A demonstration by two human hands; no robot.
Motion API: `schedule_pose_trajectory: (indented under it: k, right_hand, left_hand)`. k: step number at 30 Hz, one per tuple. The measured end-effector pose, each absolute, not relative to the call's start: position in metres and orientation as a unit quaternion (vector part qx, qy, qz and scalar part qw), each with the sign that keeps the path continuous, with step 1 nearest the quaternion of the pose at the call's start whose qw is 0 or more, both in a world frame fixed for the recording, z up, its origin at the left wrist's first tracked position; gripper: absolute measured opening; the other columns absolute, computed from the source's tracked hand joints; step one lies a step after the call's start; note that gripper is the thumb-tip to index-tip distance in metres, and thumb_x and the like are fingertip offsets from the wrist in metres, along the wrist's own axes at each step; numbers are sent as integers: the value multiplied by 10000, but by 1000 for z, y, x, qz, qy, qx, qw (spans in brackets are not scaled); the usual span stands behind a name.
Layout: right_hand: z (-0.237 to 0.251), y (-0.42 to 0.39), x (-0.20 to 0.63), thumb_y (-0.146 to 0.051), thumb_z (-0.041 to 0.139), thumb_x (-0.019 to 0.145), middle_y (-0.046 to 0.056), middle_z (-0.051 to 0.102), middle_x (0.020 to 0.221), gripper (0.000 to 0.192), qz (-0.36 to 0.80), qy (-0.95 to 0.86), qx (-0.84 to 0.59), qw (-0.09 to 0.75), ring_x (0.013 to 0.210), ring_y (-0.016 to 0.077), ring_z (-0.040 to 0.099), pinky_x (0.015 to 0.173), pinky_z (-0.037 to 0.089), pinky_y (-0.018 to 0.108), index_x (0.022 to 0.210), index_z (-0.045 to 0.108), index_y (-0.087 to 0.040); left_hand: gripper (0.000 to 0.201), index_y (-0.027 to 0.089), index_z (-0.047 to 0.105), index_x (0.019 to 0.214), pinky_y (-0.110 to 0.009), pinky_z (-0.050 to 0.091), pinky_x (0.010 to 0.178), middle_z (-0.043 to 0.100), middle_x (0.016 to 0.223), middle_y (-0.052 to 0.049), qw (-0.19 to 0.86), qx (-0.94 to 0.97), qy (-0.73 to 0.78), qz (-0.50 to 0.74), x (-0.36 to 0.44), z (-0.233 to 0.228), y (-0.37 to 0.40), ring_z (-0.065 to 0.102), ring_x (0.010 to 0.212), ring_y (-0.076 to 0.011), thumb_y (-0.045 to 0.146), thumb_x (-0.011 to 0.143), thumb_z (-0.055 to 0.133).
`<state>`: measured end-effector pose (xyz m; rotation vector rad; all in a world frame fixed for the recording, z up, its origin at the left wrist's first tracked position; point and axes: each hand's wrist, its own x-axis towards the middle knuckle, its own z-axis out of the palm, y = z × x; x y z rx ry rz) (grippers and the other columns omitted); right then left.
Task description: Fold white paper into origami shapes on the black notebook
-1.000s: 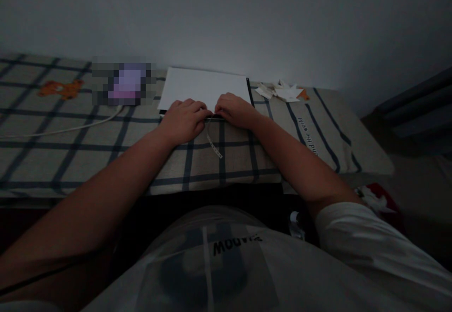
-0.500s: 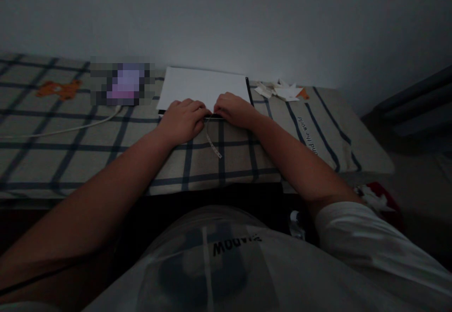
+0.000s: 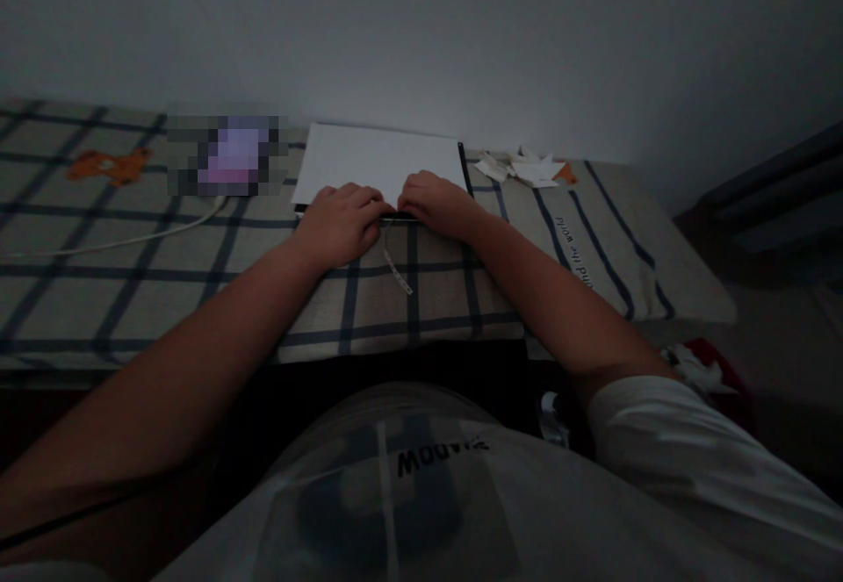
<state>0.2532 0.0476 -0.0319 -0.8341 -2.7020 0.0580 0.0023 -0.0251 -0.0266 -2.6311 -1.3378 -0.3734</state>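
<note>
A white sheet of paper point(image 3: 375, 161) lies on a dark board on a checked cloth. My left hand point(image 3: 342, 220) and my right hand point(image 3: 435, 204) rest side by side on its near edge, fingers curled down onto the paper, thumbs almost touching. What the fingertips pinch is hidden in the dim light. A thin pale strip point(image 3: 396, 270) lies on the cloth just in front of the hands.
The checked cloth point(image 3: 132, 283) covers a low surface against a white wall. A white cable point(image 3: 132, 238) runs across its left part, beside an orange print point(image 3: 109, 165). Paper scraps point(image 3: 527, 169) sit at the back right. A blurred patch point(image 3: 227, 156) lies left of the sheet.
</note>
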Motion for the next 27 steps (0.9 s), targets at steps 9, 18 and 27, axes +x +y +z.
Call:
schedule_pose_trajectory:
  k: [9,18,27]
  right_hand:
    - [-31,47,254,-170,486,1156,152,745,1224,325,2,-948,-279,153,1187,304,589,1037,471,435,1182,809,-164]
    - [-31,47,257,-215,444,1182,160,756,1230,372,-38,-954,-259,145,1158,308,628,991,495,441,1159,811,-162]
    - [-37,57,258,-179,514,1159,142,762,1203,277,16,-948,-278,155,1189,288,628,1084,490,433,1175,791,-165]
  left_hand:
    - [503,277,805,1483,-604,560,1037,798,1472,-154,65,-883,-448,-125,1,-24,-24,720,1356,-427,295,1066,525]
    - [499,290,807,1477,-602,565,1049,801,1462,-143,68,-882,-449,-127,2,-24,-24,724,1346,-419,291,1059,534]
    - [488,251,811,1464,-624,572,1027,805,1445,-170,78,-885,-438,-134,2,-26,-24,732,1316,-435,292,1068,528]
